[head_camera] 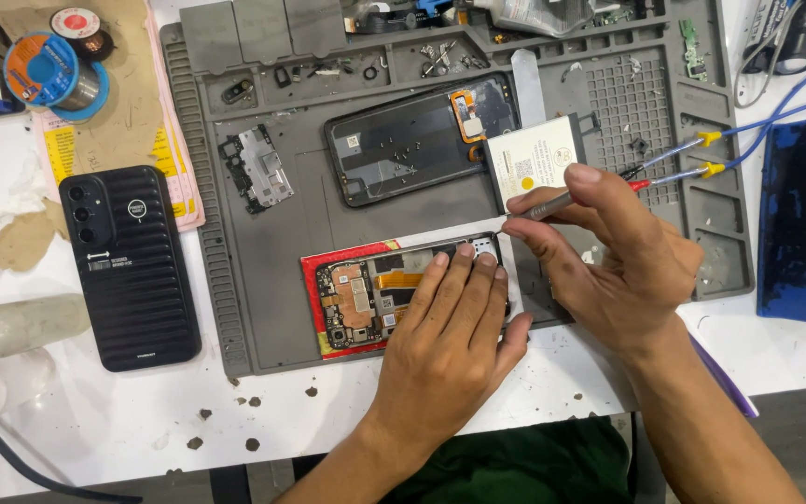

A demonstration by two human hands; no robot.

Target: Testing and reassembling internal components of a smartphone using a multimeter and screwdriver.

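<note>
— Where is the opened phone (375, 299)?

— Near the front edge of the grey repair mat (263, 308), lying flat on a red sheet (312, 280), its circuit boards and an orange flex cable showing. The mat itself sits at the middle of the white desk (142, 420).

— What are the hands doing?

— The left hand (450, 336) lies palm down over the phone's right part, fingers stretched flat and pressing on it, clasping nothing. The right hand (618, 252) pinches a thin metal tool (541, 207) between thumb and fingers; the tool's tip points left, just above the phone's upper right corner.

— And right behind that?

— A white battery (534, 163) stands just past the tool, partly behind the right fingers. Beside it, toward the mat's middle, lies a dark back cover (403, 145) with its inner side up and small screws scattered in it. Left of that is a loose grey board piece (258, 168).

— Further out?

— Two probes with yellow collars (706, 154) and blue wires reach in from the right edge of the desk, their tips near the battery. Left of the mat a black ribbed phone (132, 266) lies back up, and at the back left corner rests a blue solder spool (48, 73). Small trays along the mat's rear edge hold tiny parts too small to tell.
</note>
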